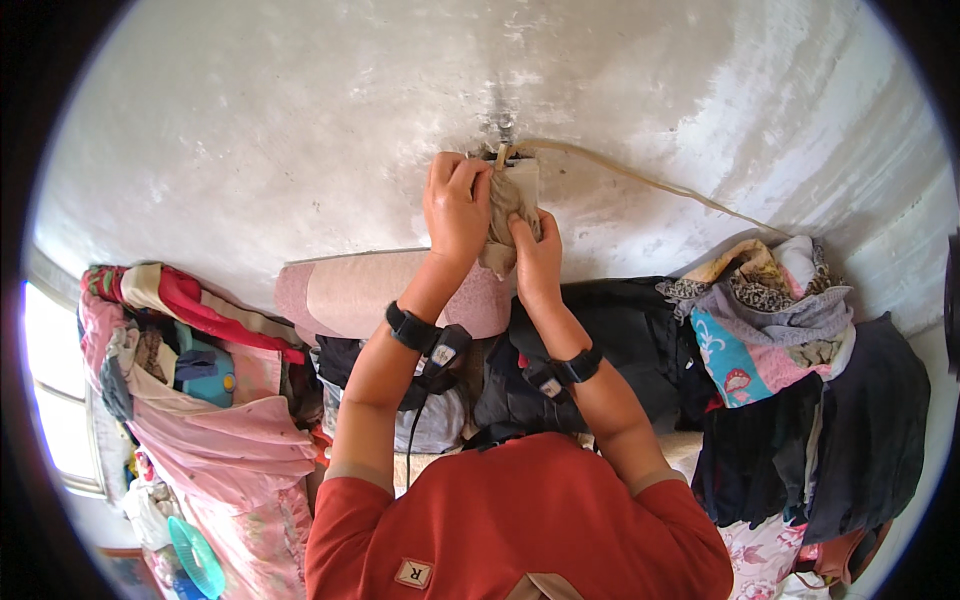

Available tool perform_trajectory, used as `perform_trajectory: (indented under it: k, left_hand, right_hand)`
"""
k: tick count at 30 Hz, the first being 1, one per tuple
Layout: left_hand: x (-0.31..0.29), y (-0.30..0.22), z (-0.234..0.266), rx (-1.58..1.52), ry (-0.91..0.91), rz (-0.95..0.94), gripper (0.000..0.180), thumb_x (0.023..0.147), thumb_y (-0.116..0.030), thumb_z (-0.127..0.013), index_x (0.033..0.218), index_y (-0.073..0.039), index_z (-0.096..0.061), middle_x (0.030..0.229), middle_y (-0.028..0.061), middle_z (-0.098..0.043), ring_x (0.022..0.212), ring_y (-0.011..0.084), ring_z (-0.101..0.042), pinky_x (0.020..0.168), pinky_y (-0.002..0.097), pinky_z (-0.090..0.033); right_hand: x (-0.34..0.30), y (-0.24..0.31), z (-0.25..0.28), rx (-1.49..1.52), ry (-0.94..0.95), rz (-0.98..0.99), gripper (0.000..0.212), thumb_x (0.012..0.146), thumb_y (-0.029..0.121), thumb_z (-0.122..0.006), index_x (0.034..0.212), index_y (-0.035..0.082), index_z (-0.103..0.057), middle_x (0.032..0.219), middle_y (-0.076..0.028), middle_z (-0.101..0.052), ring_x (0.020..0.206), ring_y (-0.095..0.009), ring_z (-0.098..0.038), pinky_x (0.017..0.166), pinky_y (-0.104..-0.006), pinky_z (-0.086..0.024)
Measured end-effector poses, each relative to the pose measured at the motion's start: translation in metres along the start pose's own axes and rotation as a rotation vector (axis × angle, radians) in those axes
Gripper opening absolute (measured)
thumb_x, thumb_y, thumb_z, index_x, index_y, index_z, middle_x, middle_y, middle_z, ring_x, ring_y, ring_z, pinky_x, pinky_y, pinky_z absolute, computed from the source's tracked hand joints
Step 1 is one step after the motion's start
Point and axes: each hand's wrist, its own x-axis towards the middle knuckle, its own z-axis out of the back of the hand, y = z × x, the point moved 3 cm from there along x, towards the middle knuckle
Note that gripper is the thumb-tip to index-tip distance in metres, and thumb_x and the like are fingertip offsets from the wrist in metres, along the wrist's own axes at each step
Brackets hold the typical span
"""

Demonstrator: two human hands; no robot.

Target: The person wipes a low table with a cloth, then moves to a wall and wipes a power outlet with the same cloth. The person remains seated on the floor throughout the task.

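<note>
Filling the far side of the scene, a grey plaster wall [300, 120] is rising behind everything. Pink fabric [215, 440] is hanging in a heap at left, and dark clothing [625, 315] is lying piled at right. Between them, a rolled pink pad [390, 290] is lying near the wall. The left hand [460, 205] is bending its fingers inward at the upper left of a brown-grey cloth [505, 205]; whether they are gripping or only touching it, I cannot tell. The right hand [540, 255] is closing on the cloth from the right, thumb pressing its front. The cloth is hanging bunched against a pale wall box [532, 178], from whose top a thin beige cord [650, 180] is trailing right. Working well here probably means steadying the box's edge, moving the cloth gently and leaving the cord unpulled.
</note>
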Motion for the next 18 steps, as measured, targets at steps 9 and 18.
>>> perform_trajectory:
  k: [9, 18]
  left_hand:
    - [-0.003, -0.008, 0.016, 0.203, 0.23, -0.114, 0.022, 0.087, -0.003, -0.066, 0.107, -0.004, -0.074, 0.096, 0.0104, -0.058, 0.094, 0.0304, -0.055, 0.076, 0.0408, -0.049]
    - [0.007, 0.006, 0.016, 0.113, 0.231, -0.134, 0.026, 0.085, -0.001, -0.062, 0.11, -0.004, -0.071, 0.093, 0.0118, -0.06, 0.093, 0.0328, -0.058, 0.078, 0.0416, -0.051]
  right_hand:
    - [-0.007, 0.003, -0.008, -0.022, 0.0, 0.012, 0.04, 0.089, 0.022, -0.068, 0.116, -0.005, -0.055, 0.099, -0.01, -0.062, 0.088, -0.015, -0.057, 0.078, -0.0287, -0.048]
    - [-0.002, 0.008, -0.017, -0.066, 0.011, 0.066, 0.039, 0.089, 0.022, -0.067, 0.115, -0.006, -0.055, 0.102, -0.012, -0.062, 0.092, -0.016, -0.057, 0.081, -0.0304, -0.048]
